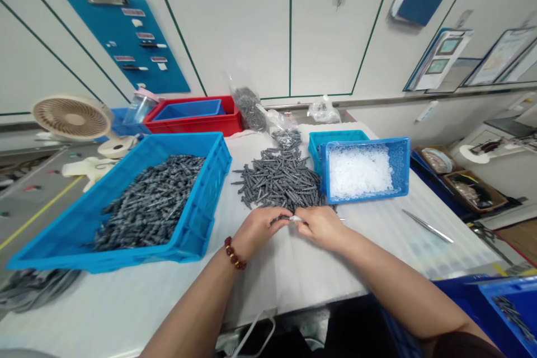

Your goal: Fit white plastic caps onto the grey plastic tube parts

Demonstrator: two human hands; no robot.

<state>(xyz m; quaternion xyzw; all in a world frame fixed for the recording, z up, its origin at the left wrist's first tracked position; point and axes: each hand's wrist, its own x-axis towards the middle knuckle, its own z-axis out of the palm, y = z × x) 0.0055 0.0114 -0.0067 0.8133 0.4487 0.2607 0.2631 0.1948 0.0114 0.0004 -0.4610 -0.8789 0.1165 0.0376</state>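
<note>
My left hand (260,228) and my right hand (322,227) meet at the front of a heap of dark grey ribbed rod-like parts (283,179). The left fingers pinch one thin dark grey part, mostly covered by the fingers. Between the hands, my right thumb and fingers close on a small white piece (296,218) at the end of that part. A thin metallic tip (342,218) pokes out beyond the right hand; what it belongs to is hidden. Right of the heap, a tilted blue bin (400,170) holds many small translucent white rings (358,170).
A large blue crate (216,179) of similar grey parts (155,201) stands at left. Behind are a red bin (232,114), plastic bags (247,106) and a teal bin (338,136). Pointed metal tweezers (428,226) lie at right. A fan (73,117) stands far left.
</note>
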